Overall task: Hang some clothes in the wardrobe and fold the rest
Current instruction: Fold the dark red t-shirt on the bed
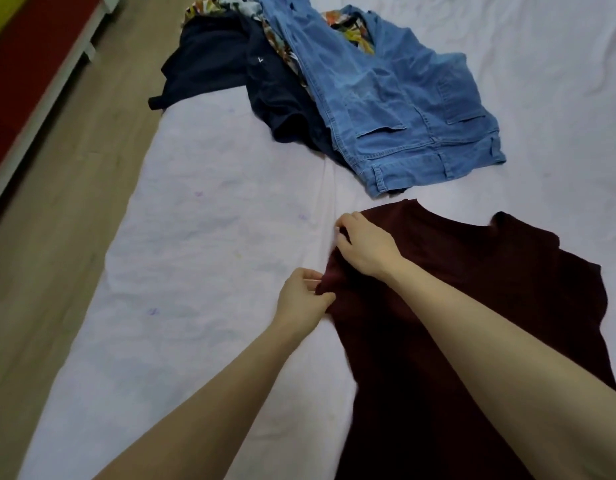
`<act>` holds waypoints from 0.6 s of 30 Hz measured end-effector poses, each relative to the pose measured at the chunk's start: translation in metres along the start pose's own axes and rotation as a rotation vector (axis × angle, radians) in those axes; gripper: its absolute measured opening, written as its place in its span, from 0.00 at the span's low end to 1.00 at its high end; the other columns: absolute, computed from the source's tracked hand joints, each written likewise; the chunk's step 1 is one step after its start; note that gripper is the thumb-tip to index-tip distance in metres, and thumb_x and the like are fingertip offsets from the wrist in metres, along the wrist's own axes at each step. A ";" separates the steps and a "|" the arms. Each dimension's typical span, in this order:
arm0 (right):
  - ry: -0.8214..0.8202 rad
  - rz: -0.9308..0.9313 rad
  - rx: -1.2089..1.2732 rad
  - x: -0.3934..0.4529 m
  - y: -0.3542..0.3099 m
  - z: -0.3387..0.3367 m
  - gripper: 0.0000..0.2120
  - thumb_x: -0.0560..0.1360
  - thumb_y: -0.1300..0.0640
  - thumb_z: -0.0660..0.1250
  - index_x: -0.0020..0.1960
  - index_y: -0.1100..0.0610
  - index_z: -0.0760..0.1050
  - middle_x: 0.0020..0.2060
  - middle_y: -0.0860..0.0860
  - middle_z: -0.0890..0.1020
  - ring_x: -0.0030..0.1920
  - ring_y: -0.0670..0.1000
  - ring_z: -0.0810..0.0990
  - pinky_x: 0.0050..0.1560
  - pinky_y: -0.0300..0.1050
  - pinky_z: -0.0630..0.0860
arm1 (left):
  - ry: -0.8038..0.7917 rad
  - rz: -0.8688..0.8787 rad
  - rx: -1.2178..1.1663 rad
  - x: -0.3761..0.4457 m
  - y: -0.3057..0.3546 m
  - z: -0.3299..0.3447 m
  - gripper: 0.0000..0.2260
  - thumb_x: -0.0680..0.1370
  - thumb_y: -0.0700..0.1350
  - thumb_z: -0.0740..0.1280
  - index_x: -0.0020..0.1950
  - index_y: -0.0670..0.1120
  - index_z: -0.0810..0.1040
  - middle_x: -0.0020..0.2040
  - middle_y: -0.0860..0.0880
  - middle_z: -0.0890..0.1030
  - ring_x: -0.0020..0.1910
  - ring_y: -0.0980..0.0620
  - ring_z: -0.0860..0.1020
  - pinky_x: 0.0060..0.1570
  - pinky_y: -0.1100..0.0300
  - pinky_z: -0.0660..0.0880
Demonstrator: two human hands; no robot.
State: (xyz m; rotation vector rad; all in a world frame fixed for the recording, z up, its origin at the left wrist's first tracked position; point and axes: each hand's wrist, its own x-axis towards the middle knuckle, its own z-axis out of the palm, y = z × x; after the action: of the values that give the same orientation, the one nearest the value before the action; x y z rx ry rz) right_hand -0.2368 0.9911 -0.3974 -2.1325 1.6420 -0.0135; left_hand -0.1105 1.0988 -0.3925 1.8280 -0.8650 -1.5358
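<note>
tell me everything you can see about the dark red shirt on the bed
The dark red shirt is a plain maroon garment of soft, matte knit-looking fabric, spread mostly flat on the pale sheet at the near right, neckline pointing away toward the jeans, which it does not touch. One sleeve sticks out on the right; the left sleeve is bunched up. The left hand pinches that bunched edge, and the right hand grips the fabric just above it. The right forearm crosses over the body of the shirt.

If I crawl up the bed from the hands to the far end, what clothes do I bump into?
Left hand → right hand, both gripping the dark red shirt → blue jeans → dark navy clothes → colourful patterned cloth at the far end.
</note>
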 end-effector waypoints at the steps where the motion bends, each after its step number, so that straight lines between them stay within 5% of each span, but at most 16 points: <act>1: -0.067 0.027 -0.071 0.003 -0.001 -0.002 0.15 0.79 0.51 0.56 0.60 0.58 0.70 0.58 0.53 0.73 0.54 0.59 0.77 0.51 0.52 0.72 | -0.029 -0.020 -0.042 0.002 0.004 0.001 0.15 0.73 0.38 0.71 0.57 0.45 0.73 0.49 0.49 0.80 0.45 0.55 0.80 0.41 0.66 0.76; 6: -0.300 0.038 -0.174 0.009 0.001 -0.015 0.10 0.73 0.61 0.65 0.54 0.59 0.74 0.54 0.55 0.75 0.52 0.57 0.76 0.49 0.47 0.73 | 0.012 0.050 -0.024 0.004 0.009 0.004 0.16 0.74 0.39 0.71 0.58 0.49 0.71 0.47 0.49 0.80 0.46 0.54 0.80 0.40 0.67 0.74; 12: -0.064 0.134 0.470 0.008 0.010 -0.017 0.16 0.69 0.72 0.59 0.41 0.53 0.78 0.40 0.53 0.81 0.40 0.50 0.78 0.40 0.40 0.73 | 0.126 0.150 -0.013 -0.008 0.000 0.003 0.13 0.74 0.34 0.66 0.52 0.50 0.72 0.44 0.51 0.81 0.43 0.53 0.80 0.43 0.58 0.80; 15: -0.001 0.231 0.747 -0.005 0.009 -0.015 0.21 0.68 0.75 0.54 0.47 0.57 0.80 0.37 0.50 0.77 0.30 0.39 0.73 0.32 0.30 0.68 | 0.086 0.079 -0.049 -0.008 -0.001 0.002 0.19 0.73 0.32 0.64 0.60 0.48 0.69 0.46 0.50 0.80 0.45 0.53 0.80 0.42 0.60 0.80; 18: 0.020 0.236 0.768 -0.012 0.006 -0.013 0.23 0.66 0.76 0.52 0.44 0.60 0.82 0.33 0.49 0.78 0.26 0.38 0.73 0.29 0.28 0.66 | -0.060 -0.022 -0.150 -0.006 0.008 0.002 0.30 0.74 0.34 0.67 0.72 0.47 0.59 0.54 0.50 0.78 0.46 0.57 0.78 0.36 0.70 0.75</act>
State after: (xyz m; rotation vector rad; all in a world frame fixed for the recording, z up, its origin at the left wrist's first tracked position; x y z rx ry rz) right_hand -0.2490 0.9967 -0.3849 -1.3585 1.5465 -0.5078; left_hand -0.1143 1.0983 -0.3830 1.6975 -0.7380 -1.6304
